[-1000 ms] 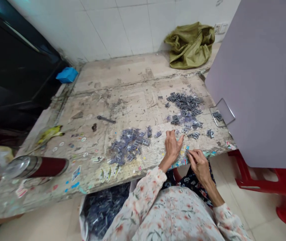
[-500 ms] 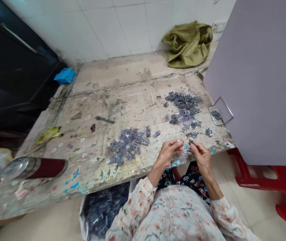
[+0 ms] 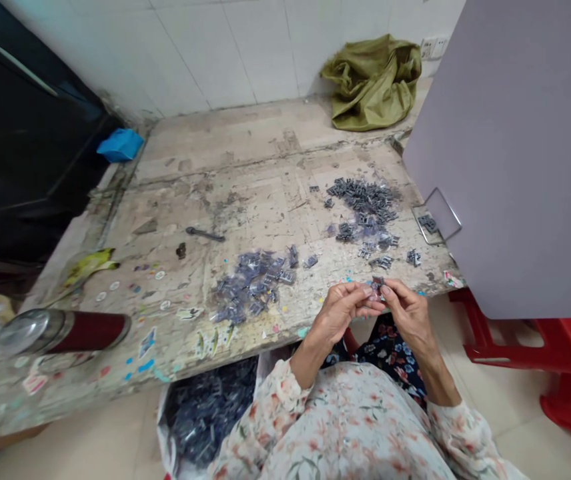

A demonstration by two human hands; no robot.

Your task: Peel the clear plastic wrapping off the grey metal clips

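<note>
At the table's front edge my two hands meet at the fingertips. My right hand (image 3: pixel 408 313) pinches a small dark grey plastic part (image 3: pixel 377 283). The fingers of my left hand (image 3: pixel 338 315) are closed on what looks like a small clear plastic bag (image 3: pixel 374 294), against the part's lower side. Fingers hide much of both. Beyond my hands lies a heap of loose grey plastic parts (image 3: pixel 363 197), with several more scattered before it. To the left, a pile of bagged grey parts (image 3: pixel 250 287) spreads near the edge.
Below the table edge stands a white sack (image 3: pixel 164 433) full of bagged parts. A dark red flask (image 3: pixel 90 331) lies at the left. An olive cloth sack (image 3: pixel 373 83) rests by the wall. A grey panel (image 3: pixel 520 167) and red stool (image 3: pixel 565 347) flank the right.
My hands, apart before, have come together. The grey part in my right hand now touches the clear plastic at my left fingertips. The whole view has shifted slightly.
</note>
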